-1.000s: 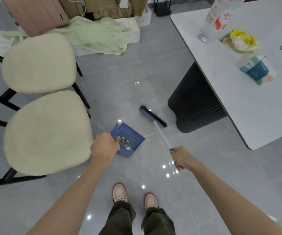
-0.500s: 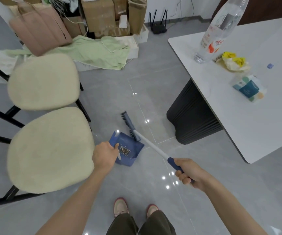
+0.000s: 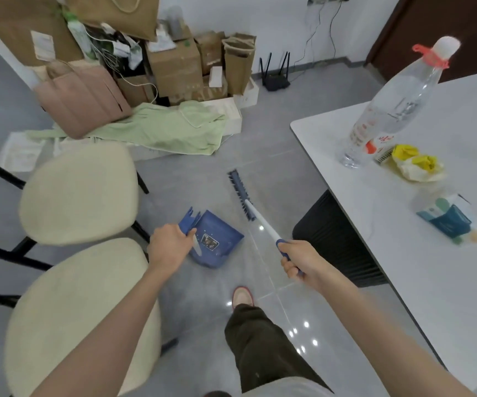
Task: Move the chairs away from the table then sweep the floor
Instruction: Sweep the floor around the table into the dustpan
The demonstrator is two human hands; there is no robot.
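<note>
My left hand (image 3: 168, 246) grips the handle of a blue dustpan (image 3: 217, 239) that rests on the grey floor (image 3: 260, 156). My right hand (image 3: 300, 262) holds the blue grip of a broom; its white shaft runs up to the blue brush head (image 3: 240, 196), which lies on the floor just right of the dustpan. Two cream-cushioned chairs (image 3: 79, 193) (image 3: 79, 310) with black legs stand to my left, apart from the white table (image 3: 432, 224) on my right.
Cardboard boxes (image 3: 180, 64), a pink bag (image 3: 82, 98) and a green cloth (image 3: 159, 130) are piled at the far wall, with a router (image 3: 274, 78) beside them. On the table stand a plastic bottle (image 3: 389, 110), yellow wrappers and a tissue pack. The table's black base (image 3: 337, 239) is close to the broom.
The broom head swung left against the dustpan, then back out to its right. The view tilted up, showing more of the far wall. My left hand kept its hold on the dustpan.
</note>
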